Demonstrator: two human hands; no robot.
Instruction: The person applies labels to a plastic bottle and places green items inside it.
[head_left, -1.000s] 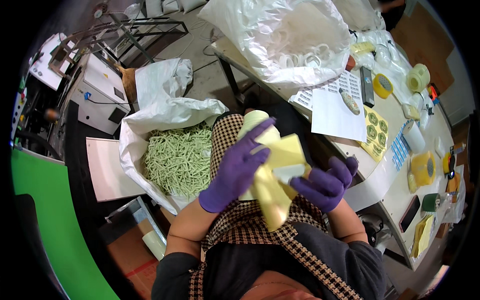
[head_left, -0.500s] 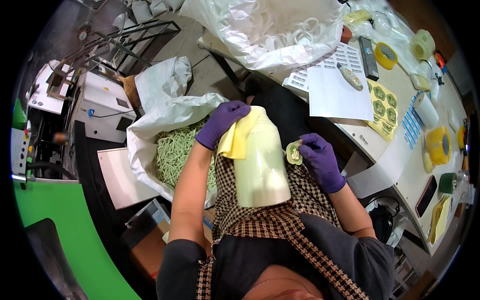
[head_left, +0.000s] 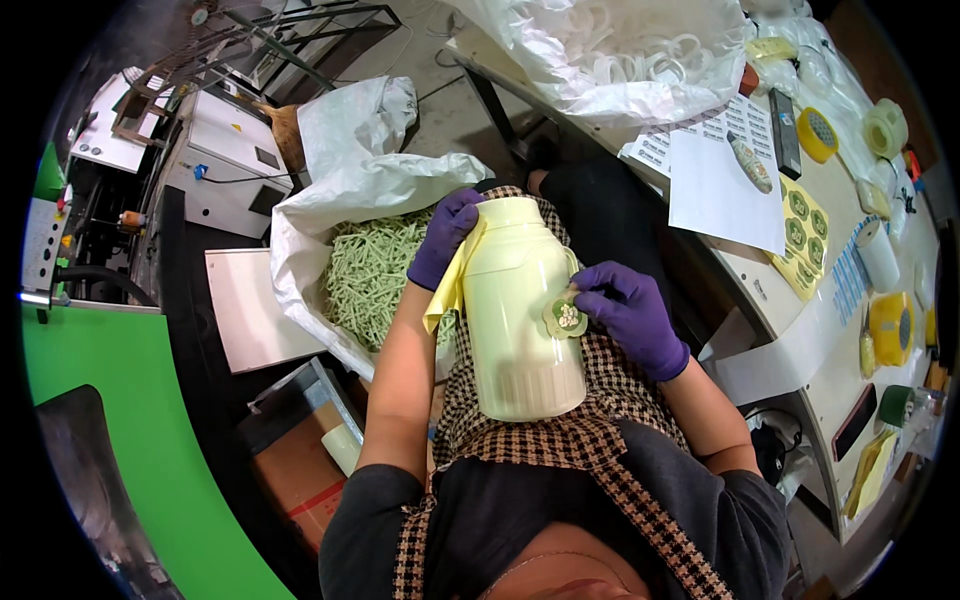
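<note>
A pale yellow-green vacuum flask body rests in my lap, its neck pointing away from me. My left hand, in a purple glove, is closed at the flask's upper left, gripping a yellow cloth against it. Part of the left fingers is hidden. In my right hand, also purple-gloved, a green flower-patterned sticker is pinched by its right edge. The sticker overlaps the flask's right side; whether it touches the surface I cannot tell.
A white sack of green strips stands left. On the right-hand table lie a sticker sheet, white paper, tape rolls and a phone. A bag of white rings sits at its far end.
The flask has turned so that its handle side shows on the right. My right hand has brought the sticker left, over the flask's side. The yellow cloth has shifted to the flask's left edge.
</note>
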